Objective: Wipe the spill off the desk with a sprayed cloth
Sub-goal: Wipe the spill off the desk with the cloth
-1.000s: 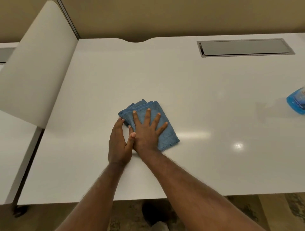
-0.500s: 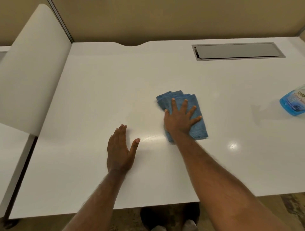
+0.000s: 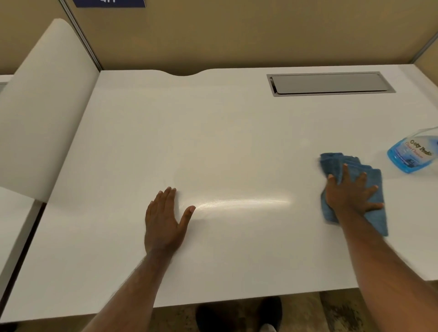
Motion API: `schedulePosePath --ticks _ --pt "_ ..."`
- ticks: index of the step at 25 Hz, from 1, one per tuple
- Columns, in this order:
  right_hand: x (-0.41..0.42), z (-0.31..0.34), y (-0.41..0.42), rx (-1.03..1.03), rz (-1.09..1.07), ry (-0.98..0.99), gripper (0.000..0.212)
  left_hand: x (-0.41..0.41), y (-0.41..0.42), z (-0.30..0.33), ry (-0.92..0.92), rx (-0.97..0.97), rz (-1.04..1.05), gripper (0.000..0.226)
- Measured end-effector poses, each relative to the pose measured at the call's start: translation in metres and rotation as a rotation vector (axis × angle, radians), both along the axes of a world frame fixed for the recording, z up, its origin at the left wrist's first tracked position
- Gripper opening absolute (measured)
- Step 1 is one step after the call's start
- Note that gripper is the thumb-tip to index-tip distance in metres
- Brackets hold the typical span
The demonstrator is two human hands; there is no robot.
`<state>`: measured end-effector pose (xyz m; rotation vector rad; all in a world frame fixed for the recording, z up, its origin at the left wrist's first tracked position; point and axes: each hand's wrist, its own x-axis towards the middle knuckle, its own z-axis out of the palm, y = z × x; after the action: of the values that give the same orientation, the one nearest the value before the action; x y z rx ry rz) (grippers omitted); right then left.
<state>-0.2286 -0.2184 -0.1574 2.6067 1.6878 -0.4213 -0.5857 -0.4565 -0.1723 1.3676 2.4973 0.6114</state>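
My right hand presses the cloth with spread fingers; the left hand lies flat, empty. The bottle at two o'clock is near; a wider stroke could knock it.

We read this as an office cubicle workstation. White laminate surface with a scalloped cable cutout at the back edge and a recessed grey cable-access flap. Tan fabric partition panels with metal trim posts enclose it. White curved divider separates the neighbouring surface on the left. Blue sign edge pinned up top.
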Motion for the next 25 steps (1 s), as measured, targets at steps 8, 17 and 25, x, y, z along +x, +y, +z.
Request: schedulePosePath --ticks 8,17,25 --pt "0.022 0.004 -0.006 0.027 -0.005 0.048 0.057 0.002 0.001 0.003 0.018 0.003 0.007 0.086" --pt "-0.159 0.002 -0.126 0.137 0.526 0.17 0.057 0.002 0.0 0.003 0.018 0.017 0.0 0.086" --pt "-0.226 0.05 -0.147 -0.095 0.479 0.974 0.048 -0.001 0.005 0.013 -0.453 0.28 0.127 0.082"
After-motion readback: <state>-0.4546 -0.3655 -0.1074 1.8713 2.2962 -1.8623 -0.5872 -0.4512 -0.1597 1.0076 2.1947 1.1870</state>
